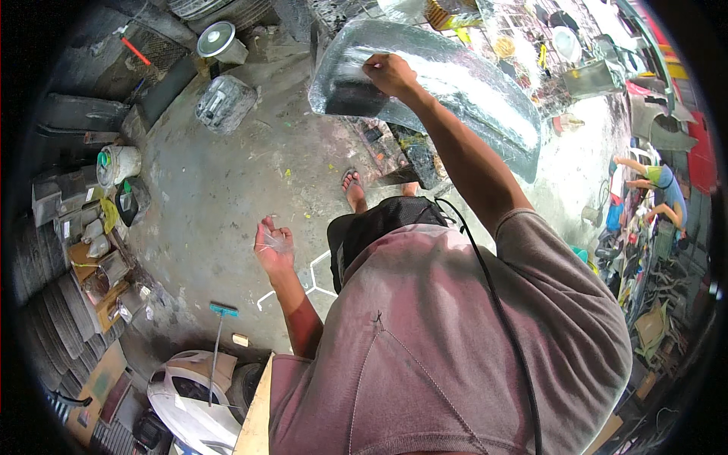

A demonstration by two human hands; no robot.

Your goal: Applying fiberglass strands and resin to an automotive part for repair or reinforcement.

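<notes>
A long, curved panel (455,72) with a shiny, silvery, see-through-looking surface lies at the far side, in front of me. My right hand (392,74) is over its left part, fingers curled closed as in a pinch at the surface; what they pinch, if anything, is too small to make out. Lower and to the left, away from the panel, my left hand (274,244) is held palm up with its fingers bent around a wad of thin, whitish see-through strands (277,242). Whether these are fibres or film I cannot tell.
A cluttered surface with tools and tubs (565,44) adjoins the panel. Left are a lidded bucket (218,39), a tape-wrapped container (226,104) and a white pail (119,164). A squeegee broom (224,310) leans on a white car part (186,394). Another person (667,193) is at far right.
</notes>
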